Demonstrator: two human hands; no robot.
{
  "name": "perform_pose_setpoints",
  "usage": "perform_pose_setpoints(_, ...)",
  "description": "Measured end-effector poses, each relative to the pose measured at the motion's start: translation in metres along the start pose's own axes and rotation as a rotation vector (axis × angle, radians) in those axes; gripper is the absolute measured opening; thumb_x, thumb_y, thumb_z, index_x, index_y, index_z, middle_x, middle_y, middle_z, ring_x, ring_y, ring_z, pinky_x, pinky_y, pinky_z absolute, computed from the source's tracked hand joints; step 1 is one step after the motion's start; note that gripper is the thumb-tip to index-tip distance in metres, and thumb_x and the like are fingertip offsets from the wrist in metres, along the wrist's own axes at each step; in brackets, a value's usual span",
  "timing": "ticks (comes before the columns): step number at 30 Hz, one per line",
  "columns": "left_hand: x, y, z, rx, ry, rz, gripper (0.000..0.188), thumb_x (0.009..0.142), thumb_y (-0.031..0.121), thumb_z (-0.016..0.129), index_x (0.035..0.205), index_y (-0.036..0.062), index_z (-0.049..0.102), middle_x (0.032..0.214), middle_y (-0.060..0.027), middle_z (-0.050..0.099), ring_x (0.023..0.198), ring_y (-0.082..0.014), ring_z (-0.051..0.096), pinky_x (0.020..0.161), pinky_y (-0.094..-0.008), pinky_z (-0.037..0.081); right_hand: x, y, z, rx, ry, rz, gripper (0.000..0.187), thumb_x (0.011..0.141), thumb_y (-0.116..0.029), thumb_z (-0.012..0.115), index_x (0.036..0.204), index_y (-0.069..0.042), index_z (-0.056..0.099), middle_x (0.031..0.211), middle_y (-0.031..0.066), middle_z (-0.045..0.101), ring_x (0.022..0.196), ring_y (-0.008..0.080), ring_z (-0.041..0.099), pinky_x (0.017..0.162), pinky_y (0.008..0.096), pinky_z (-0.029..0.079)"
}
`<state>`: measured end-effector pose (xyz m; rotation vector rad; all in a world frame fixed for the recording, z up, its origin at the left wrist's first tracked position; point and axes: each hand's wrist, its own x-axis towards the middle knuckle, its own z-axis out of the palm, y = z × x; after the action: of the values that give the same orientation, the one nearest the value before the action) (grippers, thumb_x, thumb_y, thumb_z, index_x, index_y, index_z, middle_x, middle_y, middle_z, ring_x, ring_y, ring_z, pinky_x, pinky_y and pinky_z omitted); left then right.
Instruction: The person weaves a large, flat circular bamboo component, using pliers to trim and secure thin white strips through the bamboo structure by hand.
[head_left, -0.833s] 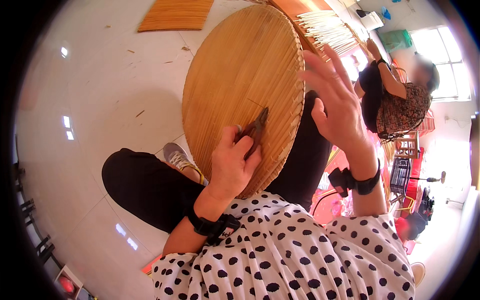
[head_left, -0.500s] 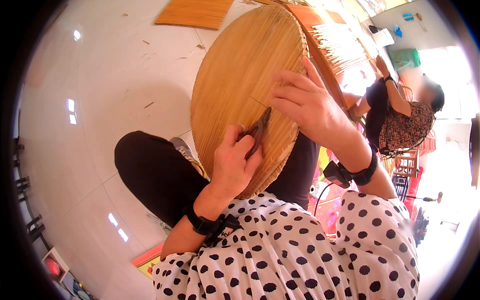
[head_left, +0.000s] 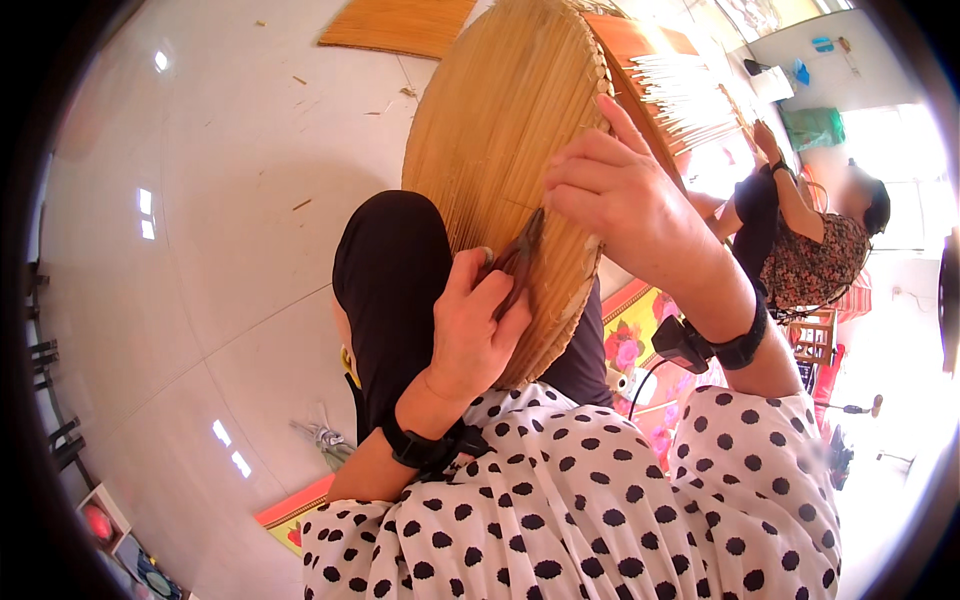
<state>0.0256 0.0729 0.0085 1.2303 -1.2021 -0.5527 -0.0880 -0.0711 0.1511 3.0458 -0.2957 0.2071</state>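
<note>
A large round woven disc (head_left: pixel 500 130) of tan bamboo-like strips leans against my lap and dark-trousered knee (head_left: pixel 390 250), with a braided rim along its right edge. My left hand (head_left: pixel 478 325) is closed around the handles of dark pliers (head_left: pixel 522 255), their tip at the disc's surface near a thin dark line. At the disc's right side, my right hand (head_left: pixel 625 190) has its fingers bent over the face, one finger stretched along the rim. Its thumb is hidden, and whatever it pinches cannot be made out.
Another person (head_left: pixel 820 240) sits at the right by a brown board (head_left: pixel 640 50) bearing several pale sticks (head_left: pixel 685 100). A flat woven panel (head_left: pixel 395 25) lies on the tiled floor (head_left: pixel 250 300) with scattered scraps. A floral mat (head_left: pixel 640 330) shows beside my right leg.
My left-side knee has swung up and inward against the disc, covering its lower left edge. The disc has shifted and narrowed in view. Both hands stay near the same spot, the pliers still held.
</note>
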Motion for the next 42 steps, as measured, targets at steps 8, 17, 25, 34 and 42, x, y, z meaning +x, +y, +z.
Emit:
perform_pose_setpoints(8, -0.002, 0.003, -0.014, 0.147, 0.101, 0.018, 0.014, 0.077, -0.003, 0.066, 0.077, -0.0021, 0.053, 0.098, -0.0179, 0.054, 0.072, -0.0304, 0.054, 0.063, -0.0348, 0.046, 0.007, -0.001, 0.0, 0.013, -0.025, -0.036, 0.009, 0.071, -0.007, 0.061, 0.081, -0.005, 0.061, 0.09, 0.0005, 0.064, 0.095, 0.0205, 0.06, 0.115, 0.0542, 0.029)
perform_pose_setpoints(17, 0.001, 0.015, -0.059, 0.116, 0.112, -0.022, 0.014, 0.083, -0.004, 0.063, 0.077, -0.0046, 0.05, 0.101, -0.0114, 0.055, 0.061, -0.0092, 0.045, 0.057, -0.0252, 0.04, 0.016, -0.007, -0.011, -0.019, -0.133, -0.03, 0.02, 0.068, 0.003, 0.061, 0.087, -0.005, 0.064, 0.096, 0.0028, 0.066, 0.105, 0.0232, 0.06, 0.117, 0.0524, 0.028)
perform_pose_setpoints(25, 0.004, 0.016, -0.07, -0.006, 0.054, -0.014, 0.016, 0.083, -0.002, 0.064, 0.074, -0.0031, 0.05, 0.105, -0.0132, 0.055, 0.062, -0.0093, 0.046, 0.057, -0.025, 0.041, 0.028, -0.03, -0.037, 0.31, 0.02, 0.159, 0.023, 0.074, -0.005, 0.067, 0.097, -0.003, 0.068, 0.097, 0.0094, 0.067, 0.099, 0.0288, 0.06, 0.097, 0.0438, 0.045)
perform_pose_setpoints(34, 0.009, 0.024, -0.067, 0.133, 0.066, 0.084, 0.012, 0.081, -0.001, 0.066, 0.076, -0.0028, 0.056, 0.11, -0.0145, 0.056, 0.064, -0.0155, 0.052, 0.058, -0.0272, 0.043, 0.048, -0.037, -0.01, 0.427, 0.199, 0.26, 0.011, 0.08, -0.012, 0.069, 0.087, -0.003, 0.071, 0.078, 0.0138, 0.067, 0.078, 0.0341, 0.064, 0.069, 0.0416, 0.052)
perform_pose_setpoints(42, -0.016, -0.057, -0.144, 0.363, 0.139, -0.25, 0.01, 0.084, 0.009, 0.069, 0.086, -0.0001, 0.065, 0.096, -0.0149, 0.059, 0.076, -0.0286, 0.06, 0.069, -0.037, 0.051, 0.037, -0.032, -0.009, 0.491, 0.263, 0.425, 0.009, 0.082, -0.007, 0.072, 0.089, -0.002, 0.073, 0.075, 0.0123, 0.069, 0.066, 0.021, 0.067, 0.061, 0.0296, 0.052)
